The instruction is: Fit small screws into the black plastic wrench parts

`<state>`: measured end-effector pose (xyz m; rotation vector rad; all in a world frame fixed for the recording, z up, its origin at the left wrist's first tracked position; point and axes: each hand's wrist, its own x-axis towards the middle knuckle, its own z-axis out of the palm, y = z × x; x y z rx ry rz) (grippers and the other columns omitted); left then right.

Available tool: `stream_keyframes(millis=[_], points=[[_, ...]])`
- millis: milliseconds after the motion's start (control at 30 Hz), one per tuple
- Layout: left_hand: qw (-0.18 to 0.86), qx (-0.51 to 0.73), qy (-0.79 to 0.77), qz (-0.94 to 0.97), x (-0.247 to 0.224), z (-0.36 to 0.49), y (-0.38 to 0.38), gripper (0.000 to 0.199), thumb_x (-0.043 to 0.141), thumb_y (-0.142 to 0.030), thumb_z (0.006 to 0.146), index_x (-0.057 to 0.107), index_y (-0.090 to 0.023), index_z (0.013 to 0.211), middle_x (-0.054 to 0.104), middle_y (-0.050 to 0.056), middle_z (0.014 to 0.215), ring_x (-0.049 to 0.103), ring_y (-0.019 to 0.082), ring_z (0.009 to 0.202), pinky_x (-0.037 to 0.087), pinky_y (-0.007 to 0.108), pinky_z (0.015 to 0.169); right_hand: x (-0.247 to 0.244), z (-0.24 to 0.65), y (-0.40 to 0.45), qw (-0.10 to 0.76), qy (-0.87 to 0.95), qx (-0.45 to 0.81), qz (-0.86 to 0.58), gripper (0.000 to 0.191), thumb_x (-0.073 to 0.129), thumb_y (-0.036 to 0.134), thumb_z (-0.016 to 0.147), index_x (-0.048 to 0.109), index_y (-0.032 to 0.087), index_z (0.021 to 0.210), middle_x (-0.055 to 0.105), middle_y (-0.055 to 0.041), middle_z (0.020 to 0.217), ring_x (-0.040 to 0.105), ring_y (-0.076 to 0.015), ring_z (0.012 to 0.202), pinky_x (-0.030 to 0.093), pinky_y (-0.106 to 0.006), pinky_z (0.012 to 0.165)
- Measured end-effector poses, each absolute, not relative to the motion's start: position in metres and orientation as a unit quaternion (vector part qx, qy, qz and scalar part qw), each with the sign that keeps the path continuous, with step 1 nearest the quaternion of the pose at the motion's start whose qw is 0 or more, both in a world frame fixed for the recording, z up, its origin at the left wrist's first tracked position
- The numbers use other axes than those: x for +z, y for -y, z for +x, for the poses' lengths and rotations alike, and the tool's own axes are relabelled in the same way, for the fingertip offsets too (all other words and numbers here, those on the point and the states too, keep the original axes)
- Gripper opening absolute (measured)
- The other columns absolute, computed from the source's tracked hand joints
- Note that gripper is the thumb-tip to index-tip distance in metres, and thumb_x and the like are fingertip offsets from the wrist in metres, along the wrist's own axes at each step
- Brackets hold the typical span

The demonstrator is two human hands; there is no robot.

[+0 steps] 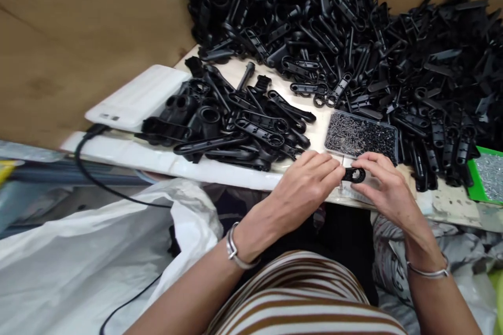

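Between my two hands, at the front edge of the bench, is a black plastic part with a ring-shaped end. My left hand is closed on its left end, and the fingers cover most of that side. The thumb and fingers of my right hand pinch the ring end from the right. Just beyond the part lies a clear plastic box full of small dark screws. A loose heap of similar black parts sits to the left of my hands.
A large pile of black plastic parts covers the back and right of the bench. A green tray of small clear or silvery pieces stands at far right. On the left are a white flat device, a black cable and a white plastic bag.
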<state>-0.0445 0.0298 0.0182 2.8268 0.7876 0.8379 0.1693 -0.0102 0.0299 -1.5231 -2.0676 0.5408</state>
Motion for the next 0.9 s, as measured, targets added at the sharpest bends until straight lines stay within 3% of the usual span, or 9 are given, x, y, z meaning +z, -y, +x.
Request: stream_keyframes(millis=[133, 267, 367, 900], points=[[0.104, 0.247, -0.271, 0.924, 0.008, -0.027, -0.024, 0.011, 0.048, -0.019, 0.096, 0.058, -0.013, 0.100, 0.066, 0.008, 0.095, 0.062, 0.018, 0.086, 0.050, 0.030, 0.077, 0.024, 0.179, 0.022, 0.316, 0.655, 0.324, -0.605, 0.033, 0.066, 0.022, 0.084, 0.063, 0.024, 0.116, 0.063, -0.0059, 0.112, 0.061, -0.0190, 0.089, 0.051, -0.035, 0.085], [0.122, 0.232, -0.272, 0.926, 0.005, -0.021, -0.019, 0.011, 0.047, -0.020, 0.097, 0.056, -0.015, 0.096, 0.064, 0.005, 0.090, 0.060, 0.017, 0.082, 0.050, 0.028, 0.074, 0.014, 0.180, 0.032, 0.430, 0.456, 0.501, -0.597, 0.044, 0.072, 0.033, 0.081, 0.061, 0.024, 0.122, 0.068, -0.0052, 0.104, 0.066, -0.0191, 0.090, 0.057, -0.033, 0.079], [0.126, 0.231, -0.275, 0.925, 0.005, -0.020, -0.017, 0.011, 0.046, -0.017, 0.097, 0.056, -0.015, 0.095, 0.063, 0.005, 0.090, 0.059, 0.017, 0.083, 0.050, 0.028, 0.075, 0.012, 0.176, 0.036, 0.475, 0.339, 0.575, -0.574, 0.042, 0.075, 0.035, 0.080, 0.064, 0.023, 0.118, 0.070, -0.0045, 0.100, 0.069, -0.0167, 0.079, 0.059, -0.031, 0.075], [0.152, 0.213, -0.271, 0.926, 0.011, -0.021, -0.013, 0.013, 0.046, -0.018, 0.097, 0.054, -0.015, 0.088, 0.061, 0.004, 0.085, 0.056, 0.017, 0.076, 0.045, 0.028, 0.070, 0.011, 0.173, 0.031, 0.469, 0.284, 0.582, -0.600, 0.043, 0.088, 0.030, 0.063, 0.074, 0.020, 0.101, 0.071, -0.0021, 0.083, 0.069, -0.0150, 0.065, 0.061, -0.029, 0.067]])
